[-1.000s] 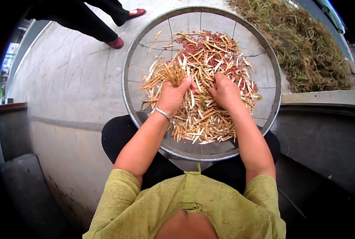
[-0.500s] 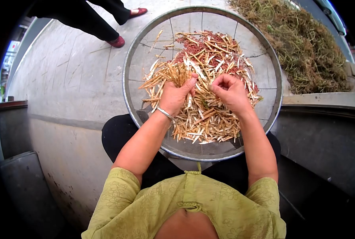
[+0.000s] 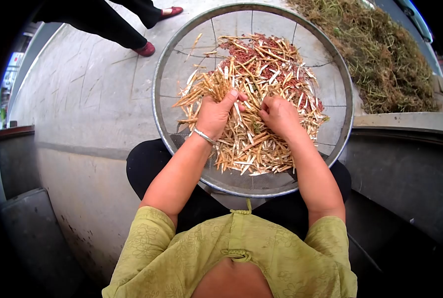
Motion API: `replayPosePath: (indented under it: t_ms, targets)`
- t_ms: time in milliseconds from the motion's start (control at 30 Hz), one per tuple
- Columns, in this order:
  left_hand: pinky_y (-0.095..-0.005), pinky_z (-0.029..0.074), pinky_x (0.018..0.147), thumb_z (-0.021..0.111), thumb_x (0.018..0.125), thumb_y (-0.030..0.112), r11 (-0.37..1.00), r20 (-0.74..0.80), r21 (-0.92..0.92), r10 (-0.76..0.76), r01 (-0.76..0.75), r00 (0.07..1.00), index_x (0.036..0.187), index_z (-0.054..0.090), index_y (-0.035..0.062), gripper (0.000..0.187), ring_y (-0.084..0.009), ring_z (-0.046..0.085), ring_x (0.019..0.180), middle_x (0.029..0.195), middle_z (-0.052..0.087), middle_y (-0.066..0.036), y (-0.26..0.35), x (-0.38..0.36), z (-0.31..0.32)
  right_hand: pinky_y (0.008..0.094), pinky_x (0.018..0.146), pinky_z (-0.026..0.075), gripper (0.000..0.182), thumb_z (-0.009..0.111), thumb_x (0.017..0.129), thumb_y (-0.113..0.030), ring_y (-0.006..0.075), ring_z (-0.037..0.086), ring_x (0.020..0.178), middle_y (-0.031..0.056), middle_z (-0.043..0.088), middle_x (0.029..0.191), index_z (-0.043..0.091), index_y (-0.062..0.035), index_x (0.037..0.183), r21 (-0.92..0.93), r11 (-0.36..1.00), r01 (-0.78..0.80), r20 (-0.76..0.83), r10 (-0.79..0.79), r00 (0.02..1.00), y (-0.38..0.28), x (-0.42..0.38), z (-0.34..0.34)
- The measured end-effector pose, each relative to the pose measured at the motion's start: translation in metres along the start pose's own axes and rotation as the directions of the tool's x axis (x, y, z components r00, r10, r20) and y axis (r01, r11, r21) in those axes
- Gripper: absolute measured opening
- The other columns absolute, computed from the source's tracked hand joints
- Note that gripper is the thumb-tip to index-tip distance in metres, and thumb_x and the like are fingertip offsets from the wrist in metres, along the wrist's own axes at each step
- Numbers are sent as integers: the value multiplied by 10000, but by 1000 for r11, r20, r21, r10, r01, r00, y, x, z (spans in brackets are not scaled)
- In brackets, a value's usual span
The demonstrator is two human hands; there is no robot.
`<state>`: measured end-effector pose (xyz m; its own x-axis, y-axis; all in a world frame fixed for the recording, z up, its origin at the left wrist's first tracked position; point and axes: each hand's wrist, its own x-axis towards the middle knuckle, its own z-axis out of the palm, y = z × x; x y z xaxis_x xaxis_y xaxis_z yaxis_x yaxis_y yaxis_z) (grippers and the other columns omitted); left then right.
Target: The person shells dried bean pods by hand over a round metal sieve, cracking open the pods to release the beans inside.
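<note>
The left hand (image 3: pixel 215 114) clasps dry pods (image 3: pixel 207 88); the right hand (image 3: pixel 282 116) has curled inward again, grip hidden, so pod-handling seemingly continues.

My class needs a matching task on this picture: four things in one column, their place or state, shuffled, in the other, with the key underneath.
Things
1. left hand
2. bracelet
3. seeds
4. heap of dried plants

Place or state
A. outside the round sieve, at the picture's upper right
B. red, scattered among pods inside the sieve
C. closed around a bunch of dry pods
D. silvery, worn around a wrist

Right pairs: 1-C, 2-D, 3-B, 4-A
</note>
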<state>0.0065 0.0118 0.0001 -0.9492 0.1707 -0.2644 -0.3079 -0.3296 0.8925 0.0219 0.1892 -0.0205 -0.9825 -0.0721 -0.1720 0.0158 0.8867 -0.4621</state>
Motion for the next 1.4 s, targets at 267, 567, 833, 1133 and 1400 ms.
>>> replayPosePath:
  t_ms: [267, 567, 833, 1133, 1400]
  targets:
    - [-223, 432, 518, 620, 835, 159, 999, -36, 12, 30, -29, 999, 831, 608, 9, 151, -99, 529, 564, 674, 586, -18, -10, 5, -8, 225, 495, 446, 87, 632, 795, -93, 87, 554, 538, 42, 615, 651, 610, -21, 753, 646, 757, -98, 41, 94, 995, -1, 3, -23]
    - [-225, 438, 542, 664, 796, 161, 993, 43, 47, -108, 106, 993, 968, 610, 4, 239, -97, 521, 589, 736, 602, -24, -14, 0, -5, 189, 417, 387, 177, 607, 845, -170, 56, 507, 472, 23, 596, 622, 582, -18, 758, 833, 539, -123, 150, -6, 989, -30, -10, -30]
    - [-295, 470, 657, 618, 801, 325, 897, -10, 441, 30, -23, 999, 902, 623, 41, 301, -143, 561, 650, 730, 623, -62, -9, -2, -1, 192, 385, 350, 211, 550, 878, -150, 66, 465, 429, 29, 524, 552, 518, -29, 708, 767, 640, 45, -21, -45, 999, -40, -15, -17]
    - [-282, 454, 569, 615, 729, 82, 962, 20, 249, 113, -114, 993, 752, 556, 10, 96, -108, 516, 560, 607, 582, -52, 5, -9, -2, 173, 435, 380, 204, 554, 889, -190, 78, 485, 485, 39, 539, 608, 516, -28, 772, 874, 482, 62, -66, -8, 998, -44, -17, 2]
    - [-293, 458, 603, 617, 722, 110, 851, 68, 478, 212, -219, 975, 912, 583, 26, 210, -136, 542, 600, 653, 597, -84, -2, 0, -4, 180, 457, 395, 158, 545, 888, -132, 68, 481, 512, 25, 519, 600, 519, -18, 782, 804, 568, 175, -190, -34, 981, -52, -20, -4]
